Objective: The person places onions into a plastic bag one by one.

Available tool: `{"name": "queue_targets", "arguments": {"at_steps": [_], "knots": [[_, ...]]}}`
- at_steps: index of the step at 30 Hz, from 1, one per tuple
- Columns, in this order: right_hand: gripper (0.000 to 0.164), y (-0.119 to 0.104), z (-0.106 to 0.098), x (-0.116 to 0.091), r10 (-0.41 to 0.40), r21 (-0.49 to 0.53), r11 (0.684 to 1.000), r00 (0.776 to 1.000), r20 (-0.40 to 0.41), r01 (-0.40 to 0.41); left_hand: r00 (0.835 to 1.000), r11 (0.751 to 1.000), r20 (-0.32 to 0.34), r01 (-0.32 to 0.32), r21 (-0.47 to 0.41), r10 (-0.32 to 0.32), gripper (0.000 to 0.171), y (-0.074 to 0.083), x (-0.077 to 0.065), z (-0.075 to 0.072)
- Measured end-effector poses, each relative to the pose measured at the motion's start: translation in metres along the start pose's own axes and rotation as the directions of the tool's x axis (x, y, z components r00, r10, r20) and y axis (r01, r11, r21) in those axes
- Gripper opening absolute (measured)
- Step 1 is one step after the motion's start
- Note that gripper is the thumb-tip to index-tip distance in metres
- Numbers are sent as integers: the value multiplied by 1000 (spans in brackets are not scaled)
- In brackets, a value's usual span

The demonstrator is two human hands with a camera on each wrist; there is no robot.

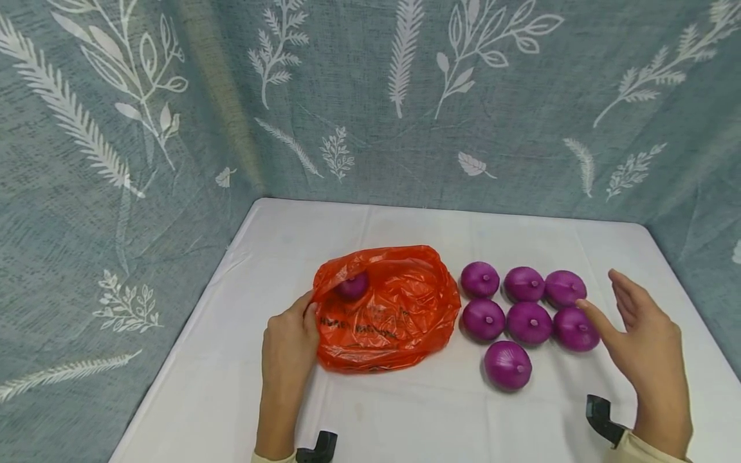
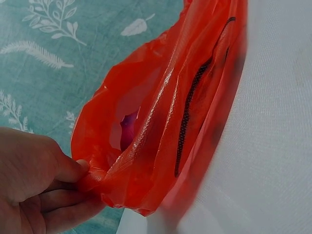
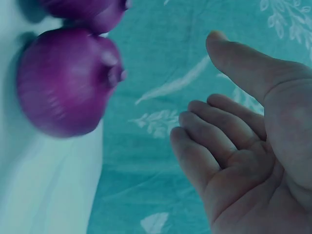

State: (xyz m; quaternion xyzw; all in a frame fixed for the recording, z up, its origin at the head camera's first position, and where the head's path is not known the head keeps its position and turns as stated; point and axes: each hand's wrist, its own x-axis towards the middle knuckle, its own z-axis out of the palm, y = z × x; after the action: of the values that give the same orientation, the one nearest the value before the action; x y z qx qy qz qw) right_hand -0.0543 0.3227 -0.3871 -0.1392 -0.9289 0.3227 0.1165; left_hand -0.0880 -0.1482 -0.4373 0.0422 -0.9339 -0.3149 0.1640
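Note:
A red plastic bag (image 1: 393,334) lies on the table with its mouth spread wide. My left hand (image 1: 289,337) pinches its left rim between thumb and fingers; the left wrist view shows this grip on the bag (image 2: 146,161) closely. Inside the bag sits one purple onion (image 1: 353,286), partly hidden by the folded rim. Several purple onions (image 1: 529,323) stand grouped to the right of the bag, with a single onion (image 1: 507,366) in front of them. My right hand (image 1: 648,341) hovers by the rightmost onion (image 1: 576,328), thumb and fingers spread apart, holding nothing.
A white cloth covers the table (image 1: 417,418). Blue-green curtains (image 1: 359,148) with white leaf prints hang behind it and at both sides. A black strap mount (image 1: 604,418) sits at the right wrist, another (image 1: 320,447) at the left.

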Motion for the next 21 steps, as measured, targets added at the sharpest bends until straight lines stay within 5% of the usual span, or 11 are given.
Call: {"name": "queue_targets", "arguments": {"at_steps": [21], "knots": [[99,51,16,-6,15,-120,993,972,235,14,999,999,16,33,-17,-32,33,2,0,-1]]}}
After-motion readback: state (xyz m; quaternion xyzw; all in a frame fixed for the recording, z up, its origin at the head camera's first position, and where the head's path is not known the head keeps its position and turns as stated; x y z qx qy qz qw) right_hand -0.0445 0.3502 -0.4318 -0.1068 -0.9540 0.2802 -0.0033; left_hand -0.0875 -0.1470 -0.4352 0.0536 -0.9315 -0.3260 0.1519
